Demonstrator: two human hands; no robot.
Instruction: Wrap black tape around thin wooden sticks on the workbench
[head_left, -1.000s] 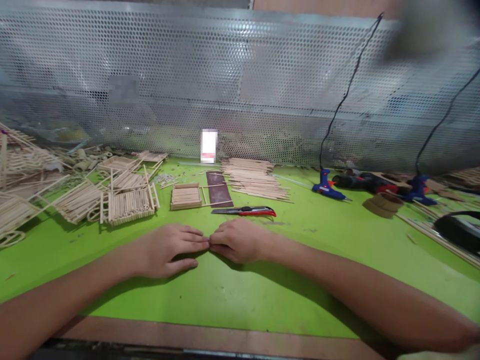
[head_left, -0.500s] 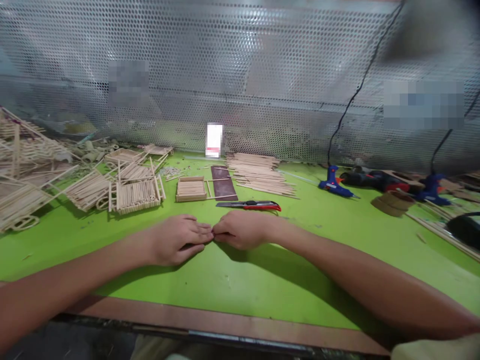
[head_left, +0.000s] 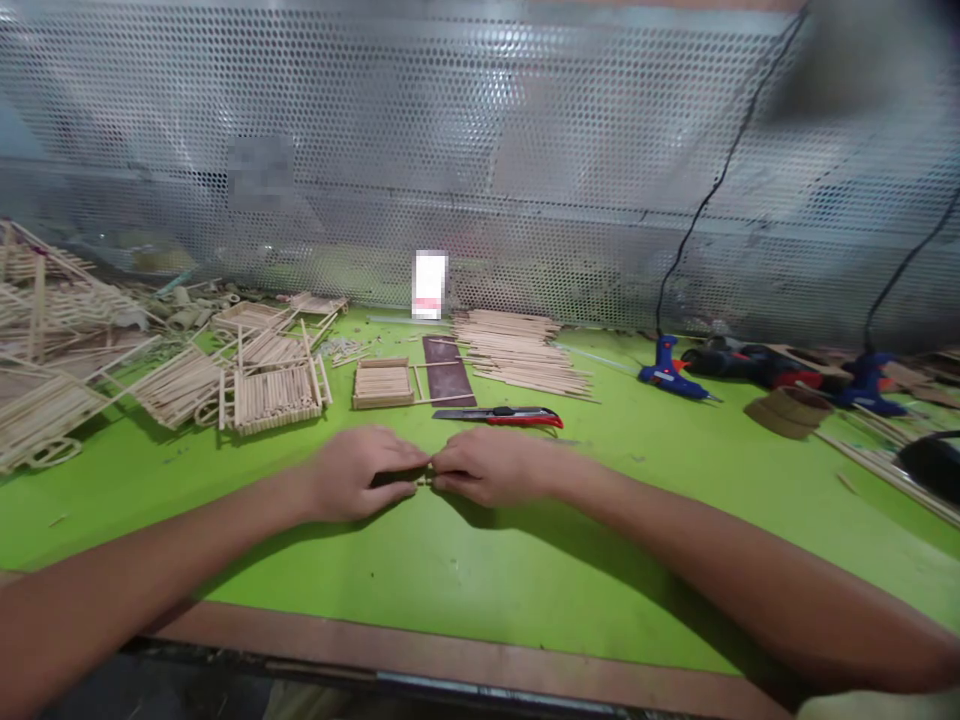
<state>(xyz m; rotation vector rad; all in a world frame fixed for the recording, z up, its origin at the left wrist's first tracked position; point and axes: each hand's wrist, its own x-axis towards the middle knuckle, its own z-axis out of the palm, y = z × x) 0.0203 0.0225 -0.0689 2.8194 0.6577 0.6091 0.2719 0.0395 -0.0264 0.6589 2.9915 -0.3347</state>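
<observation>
My left hand point(head_left: 367, 472) and my right hand point(head_left: 491, 465) meet low over the green table, fingertips almost touching. Between them show the ends of small wooden stick pieces point(head_left: 422, 482), mostly covered by my fingers. The left thumb and fingers close around the pieces from one side, with a dark gap behind the tips. On the other side, my right fingers are bent and pinched against them. Just beyond my right hand lies a red and black utility knife point(head_left: 499, 415), blade pointing left. Behind it is a small wooden stick tray point(head_left: 384, 384) with two sticks extending right.
A dark brown strip point(head_left: 448, 372) and a pile of thin sticks point(head_left: 517, 350) lie behind the knife. Stick-built carts point(head_left: 274, 395) crowd the left. At right are blue glue guns point(head_left: 675, 372) with hanging cords and a round wooden ring point(head_left: 787, 410). Perforated metal sheeting point(head_left: 480, 150) stands behind.
My left fingers have shifted and my thumb has parted from them, so small wooden pieces now show between my hands. My right hand has barely moved. The view has tilted slightly.
</observation>
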